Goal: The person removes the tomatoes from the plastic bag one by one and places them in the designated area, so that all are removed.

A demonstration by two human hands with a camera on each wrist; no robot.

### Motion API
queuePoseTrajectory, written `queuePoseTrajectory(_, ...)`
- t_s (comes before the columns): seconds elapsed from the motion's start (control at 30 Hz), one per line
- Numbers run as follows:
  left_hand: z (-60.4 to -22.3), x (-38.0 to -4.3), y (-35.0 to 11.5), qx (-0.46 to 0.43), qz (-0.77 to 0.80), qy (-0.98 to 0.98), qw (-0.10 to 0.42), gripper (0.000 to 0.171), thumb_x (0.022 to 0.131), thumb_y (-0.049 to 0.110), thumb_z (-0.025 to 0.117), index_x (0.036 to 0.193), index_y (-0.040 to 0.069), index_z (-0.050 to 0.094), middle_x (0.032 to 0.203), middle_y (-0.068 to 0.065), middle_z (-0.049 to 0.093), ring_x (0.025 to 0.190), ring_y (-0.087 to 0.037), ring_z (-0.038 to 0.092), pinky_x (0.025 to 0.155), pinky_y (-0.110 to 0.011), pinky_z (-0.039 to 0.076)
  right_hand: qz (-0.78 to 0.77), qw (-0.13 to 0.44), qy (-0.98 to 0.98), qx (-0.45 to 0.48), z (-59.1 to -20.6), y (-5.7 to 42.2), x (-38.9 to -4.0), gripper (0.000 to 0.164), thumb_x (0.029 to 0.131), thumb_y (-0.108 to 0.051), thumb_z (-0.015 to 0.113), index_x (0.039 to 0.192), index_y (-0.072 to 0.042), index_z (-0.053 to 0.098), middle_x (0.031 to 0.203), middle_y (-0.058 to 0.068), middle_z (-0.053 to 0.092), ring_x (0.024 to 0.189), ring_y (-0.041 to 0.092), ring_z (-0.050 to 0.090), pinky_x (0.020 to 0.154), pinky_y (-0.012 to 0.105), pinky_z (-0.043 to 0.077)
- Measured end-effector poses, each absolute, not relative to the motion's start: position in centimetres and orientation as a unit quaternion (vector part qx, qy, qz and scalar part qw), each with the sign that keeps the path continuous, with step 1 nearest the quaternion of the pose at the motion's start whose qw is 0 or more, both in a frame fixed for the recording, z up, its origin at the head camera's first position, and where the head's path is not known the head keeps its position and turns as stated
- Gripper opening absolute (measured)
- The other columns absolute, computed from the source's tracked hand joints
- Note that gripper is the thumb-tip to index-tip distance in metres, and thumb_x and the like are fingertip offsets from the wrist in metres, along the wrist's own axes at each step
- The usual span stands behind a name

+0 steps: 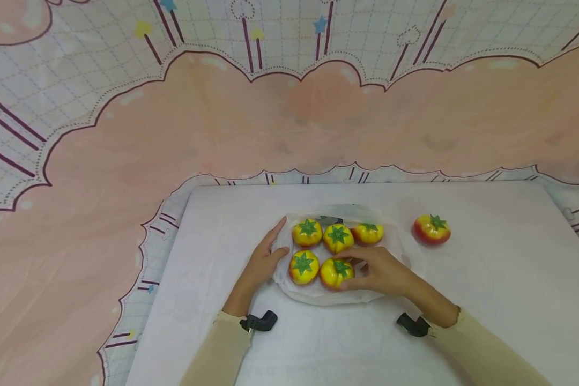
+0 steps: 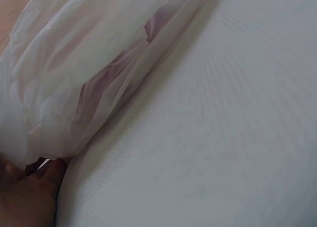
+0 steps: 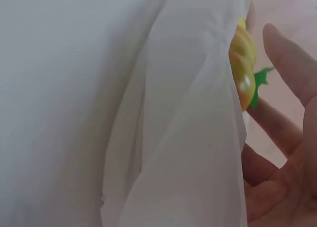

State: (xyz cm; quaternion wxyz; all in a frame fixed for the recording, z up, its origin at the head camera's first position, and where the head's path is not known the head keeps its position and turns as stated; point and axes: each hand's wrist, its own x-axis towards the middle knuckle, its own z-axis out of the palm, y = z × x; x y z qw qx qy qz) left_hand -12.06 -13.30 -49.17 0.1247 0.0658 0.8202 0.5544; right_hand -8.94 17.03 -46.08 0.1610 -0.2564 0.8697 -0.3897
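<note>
Several red-and-yellow toy tomatoes with green star-shaped leaves, one of them the upper left toy tomato, lie inside a white plastic bag. My right hand reaches into the bag, its fingers and thumb around the lower right toy tomato. The right wrist view shows the thumb apart from a partly hidden tomato. My left hand rests against the bag's left edge, thumb and index finger spread. Its fingertips touch the thin plastic in the left wrist view; some fingers are hidden.
Another toy tomato lies on the white table, right of the bag. A small dark patch shows at the bag's far side. Behind the table hangs a patterned pink-and-white cloth.
</note>
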Motion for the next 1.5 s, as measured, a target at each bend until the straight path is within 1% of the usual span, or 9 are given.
queuePoseTrajectory(0.07,-48.2,-11.8,-13.2,0.069,0.557,0.818,0.128,0.069,0.100,0.008,0.053,0.162,0.027,0.030,0.171,-0.001,0.022,0.159,-0.027,0.015,0.130,-0.053,0.012,-0.388,0.160,0.870,-0.258,-46.2,17.0,-9.0,0.054,0.084,-0.045,0.081,0.132,-0.025,0.067,0.119,-0.009,0.070,0.100,0.010,0.061,0.085,0.030,0.059)
queuePoseTrajectory(0.17,-47.9,-11.7,-13.1,0.073,0.556,0.818,0.130,0.070,0.100,0.007,0.053,0.163,0.026,0.030,0.171,-0.002,0.021,0.159,-0.027,0.015,0.130,-0.053,0.012,-0.389,0.159,0.870,-0.256,-46.4,16.9,-8.9,0.054,0.084,-0.044,0.081,0.132,-0.024,0.067,0.119,-0.008,0.070,0.099,0.010,0.061,0.085,0.029,0.059)
queuePoseTrajectory(0.37,-50.7,-12.7,-13.5,0.078,0.549,0.823,0.121,0.070,0.102,0.012,0.055,0.161,0.038,0.029,0.170,0.007,0.022,0.159,-0.020,0.017,0.130,-0.049,0.014,-0.392,0.156,0.871,-0.251,-46.4,16.7,-8.8,0.056,0.083,-0.040,0.083,0.133,-0.021,0.067,0.121,-0.006,0.069,0.099,0.010,0.061,0.085,0.030,0.060)
queuePoseTrajectory(0.57,-51.2,-12.8,-13.7,0.087,0.545,0.827,0.106,0.070,0.101,0.016,0.057,0.158,0.047,0.030,0.168,0.012,0.025,0.158,-0.019,0.020,0.129,-0.051,0.018,-0.383,0.174,0.874,-0.242,-46.6,16.5,-8.7,0.056,0.084,-0.040,0.083,0.133,-0.021,0.066,0.123,-0.005,0.068,0.099,0.011,0.061,0.084,0.029,0.059)
queuePoseTrajectory(0.73,-51.3,-12.8,-13.6,0.088,0.543,0.829,0.104,0.071,0.100,0.016,0.057,0.157,0.050,0.030,0.169,0.012,0.025,0.158,-0.020,0.021,0.129,-0.052,0.018,-0.379,0.191,0.876,-0.231,-46.7,16.5,-8.5,0.057,0.084,-0.040,0.083,0.135,-0.024,0.064,0.123,-0.006,0.069,0.101,0.011,0.061,0.084,0.028,0.059)
queuePoseTrajectory(0.93,-51.3,-12.7,-13.5,0.089,0.542,0.829,0.105,0.071,0.100,0.017,0.056,0.156,0.051,0.029,0.169,0.013,0.024,0.158,-0.020,0.020,0.129,-0.053,0.018,-0.377,0.185,0.877,-0.236,-46.7,16.6,-8.4,0.057,0.084,-0.041,0.083,0.135,-0.023,0.064,0.122,-0.006,0.069,0.100,0.011,0.061,0.084,0.026,0.059)
queuePoseTrajectory(1.2,-51.1,-12.6,-13.8,0.087,0.545,0.827,0.106,0.070,0.100,0.017,0.057,0.158,0.047,0.030,0.169,0.012,0.025,0.159,-0.018,0.019,0.129,-0.051,0.017,-0.381,0.181,0.878,-0.228,-46.3,16.9,-8.2,0.057,0.084,-0.042,0.082,0.135,-0.024,0.064,0.123,-0.007,0.069,0.102,0.012,0.063,0.088,0.030,0.059)
queuePoseTrajectory(1.4,-50.0,-12.4,-13.6,0.078,0.545,0.825,0.124,0.070,0.101,0.013,0.055,0.162,0.035,0.029,0.171,0.005,0.021,0.160,-0.022,0.015,0.130,-0.051,0.013,-0.389,0.168,0.877,-0.226,-45.8,17.5,-8.1,0.058,0.084,-0.042,0.083,0.135,-0.022,0.063,0.125,-0.004,0.069,0.105,0.016,0.065,0.089,0.034,0.060)
queuePoseTrajectory(1.5,-50.1,-12.4,-13.6,0.076,0.542,0.828,0.123,0.071,0.100,0.013,0.055,0.161,0.037,0.028,0.171,0.007,0.021,0.160,-0.022,0.015,0.130,-0.051,0.014,-0.397,0.163,0.876,-0.220,-45.8,17.8,-8.2,0.058,0.083,-0.042,0.083,0.135,-0.022,0.064,0.125,-0.003,0.069,0.107,0.017,0.065,0.090,0.035,0.061)
